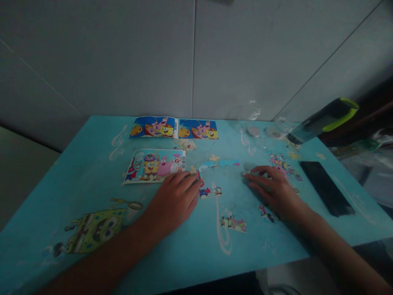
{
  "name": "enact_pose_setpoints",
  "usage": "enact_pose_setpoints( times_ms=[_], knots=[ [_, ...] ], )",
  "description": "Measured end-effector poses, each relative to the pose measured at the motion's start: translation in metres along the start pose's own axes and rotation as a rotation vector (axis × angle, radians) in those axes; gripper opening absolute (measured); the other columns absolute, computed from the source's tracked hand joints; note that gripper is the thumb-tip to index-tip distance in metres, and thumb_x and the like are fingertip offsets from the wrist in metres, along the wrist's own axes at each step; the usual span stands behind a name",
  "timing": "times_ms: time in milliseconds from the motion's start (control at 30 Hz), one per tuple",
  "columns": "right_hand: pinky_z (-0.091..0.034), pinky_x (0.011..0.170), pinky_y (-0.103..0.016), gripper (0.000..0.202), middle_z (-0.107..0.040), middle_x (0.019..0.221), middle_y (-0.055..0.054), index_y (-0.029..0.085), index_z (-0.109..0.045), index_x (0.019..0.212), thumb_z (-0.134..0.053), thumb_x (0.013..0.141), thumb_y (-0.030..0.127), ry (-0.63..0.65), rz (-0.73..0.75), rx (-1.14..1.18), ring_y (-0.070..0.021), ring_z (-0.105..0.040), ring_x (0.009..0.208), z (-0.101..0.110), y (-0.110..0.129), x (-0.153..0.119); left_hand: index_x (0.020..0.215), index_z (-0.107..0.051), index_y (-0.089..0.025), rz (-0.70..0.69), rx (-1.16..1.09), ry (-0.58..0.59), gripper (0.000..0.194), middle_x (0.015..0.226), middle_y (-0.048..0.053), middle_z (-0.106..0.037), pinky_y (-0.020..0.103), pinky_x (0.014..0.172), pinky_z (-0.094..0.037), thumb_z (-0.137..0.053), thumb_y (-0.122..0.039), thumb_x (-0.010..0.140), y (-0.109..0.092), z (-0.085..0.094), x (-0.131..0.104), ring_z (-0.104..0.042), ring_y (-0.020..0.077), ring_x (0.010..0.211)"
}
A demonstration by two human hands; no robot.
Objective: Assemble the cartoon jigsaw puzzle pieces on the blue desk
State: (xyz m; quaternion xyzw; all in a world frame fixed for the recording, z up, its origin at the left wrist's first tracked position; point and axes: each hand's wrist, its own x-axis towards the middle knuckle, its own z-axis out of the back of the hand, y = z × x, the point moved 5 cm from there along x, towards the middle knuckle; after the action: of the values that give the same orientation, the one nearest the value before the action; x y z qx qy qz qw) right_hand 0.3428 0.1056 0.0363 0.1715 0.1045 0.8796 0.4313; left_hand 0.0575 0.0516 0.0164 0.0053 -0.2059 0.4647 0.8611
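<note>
My left hand [179, 192] rests palm down with its fingers lying on the table. Its fingertips are at the left edge of a partly joined jigsaw puzzle [210, 191] and beside a cartoon picture card [153, 167]. A narrow joined strip [225, 163] forms the puzzle's top edge. To the right, my right hand [273, 188] pinches a small puzzle piece [246, 173] between thumb and fingers, just off the strip's right end. Another joined section [233, 223] lies nearer me. A few pieces [266, 214] lie below my right wrist.
Loose puzzle pieces [284, 166] are heaped behind my right hand. A dark flat case [327, 188] lies at the right. A tilted bottle [322, 119] and clear plastic containers [253, 131] stand at the back. Two more picture cards [155, 127] lie near the wall.
</note>
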Motion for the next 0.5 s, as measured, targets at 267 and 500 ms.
enact_pose_setpoints(
  times_ms=[267,500],
  knots=[
    [-0.056,0.091,-0.049,0.038,-0.066,0.117,-0.01,0.026,-0.067,0.129,-0.069,0.093,0.037,0.215,0.023,0.109,-0.0268,-0.065,0.103,-0.015,0.078,-0.035,0.129,-0.065,-0.017,-0.021,-0.005,0.012,0.032,0.134,0.011,-0.065,0.052,0.106,-0.047,-0.052,-0.023,0.101,0.001,0.0,0.0,-0.057,0.0289,0.124],
    [-0.056,0.088,-0.045,0.026,-0.065,0.112,-0.008,0.027,-0.072,0.118,-0.07,0.093,0.034,0.192,-0.022,0.154,-0.025,-0.065,0.099,-0.03,0.083,-0.033,0.126,-0.066,-0.017,-0.01,-0.004,0.032,0.029,0.131,0.01,-0.066,0.051,0.105,-0.047,-0.053,-0.021,0.1,0.0,0.001,0.002,-0.057,0.0285,0.122]
  ],
)
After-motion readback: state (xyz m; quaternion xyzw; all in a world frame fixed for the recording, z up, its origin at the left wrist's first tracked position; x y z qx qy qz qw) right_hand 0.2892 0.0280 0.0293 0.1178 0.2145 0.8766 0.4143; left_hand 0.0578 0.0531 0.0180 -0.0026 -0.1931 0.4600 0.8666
